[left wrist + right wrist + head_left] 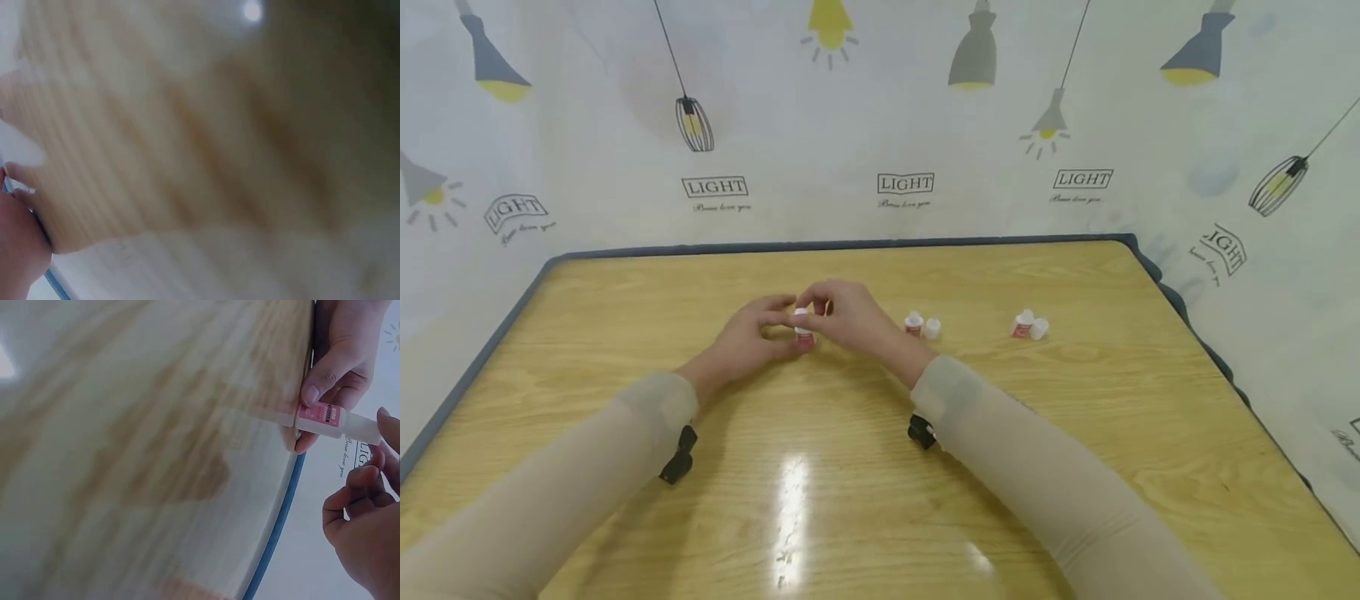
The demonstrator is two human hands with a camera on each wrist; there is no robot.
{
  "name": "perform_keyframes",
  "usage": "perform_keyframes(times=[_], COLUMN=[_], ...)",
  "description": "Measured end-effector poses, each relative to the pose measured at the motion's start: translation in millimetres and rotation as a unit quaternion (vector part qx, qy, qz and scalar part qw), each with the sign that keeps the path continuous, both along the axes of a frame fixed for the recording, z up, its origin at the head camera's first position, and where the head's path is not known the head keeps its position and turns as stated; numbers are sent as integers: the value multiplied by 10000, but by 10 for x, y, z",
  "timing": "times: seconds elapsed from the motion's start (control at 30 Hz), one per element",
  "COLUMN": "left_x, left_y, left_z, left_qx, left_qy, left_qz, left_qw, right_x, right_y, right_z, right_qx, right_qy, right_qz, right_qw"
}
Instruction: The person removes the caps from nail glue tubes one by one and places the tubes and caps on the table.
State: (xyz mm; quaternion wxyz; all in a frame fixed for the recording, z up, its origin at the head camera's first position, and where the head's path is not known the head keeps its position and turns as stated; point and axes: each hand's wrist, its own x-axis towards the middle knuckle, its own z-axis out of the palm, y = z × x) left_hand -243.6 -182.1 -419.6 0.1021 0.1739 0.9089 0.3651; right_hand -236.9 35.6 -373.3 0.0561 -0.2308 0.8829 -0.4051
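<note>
One bottle [324, 417] is between left hand [747, 335], gripping it, and right hand [852, 317], pinching its cap [362, 429].

The left arm [572, 475] and right arm [1037, 475] stretch toward the far edge of the counter [1150, 375], angling inward until the hands meet, the left hand [748, 335] gripping between thumb and fingers, the right hand [847, 315] pinching beside it with its outer fingers curled.

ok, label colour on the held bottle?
The label is pinkish red, clearest in the right wrist view.
</note>
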Motion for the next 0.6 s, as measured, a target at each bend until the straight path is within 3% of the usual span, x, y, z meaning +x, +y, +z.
perform_keyframes(times=[0.23,0.4,0.6], left_x=[-5,0,16], left_y=[3,12,22], left_z=[11,23,60], left_qx=[-251,-588,-756], left_qy=[52,178,306], left_qz=[24,-197,-355], left_qw=[9997,9979,9960], right_x=[19,7,-12], right_y=[-12,1,10], right_z=[-23,-75,-99], right_qx=[-170,-187,-242], right_qy=[24,196,114], right_qz=[-245,-224,-241], right_qw=[9996,9994,9994])
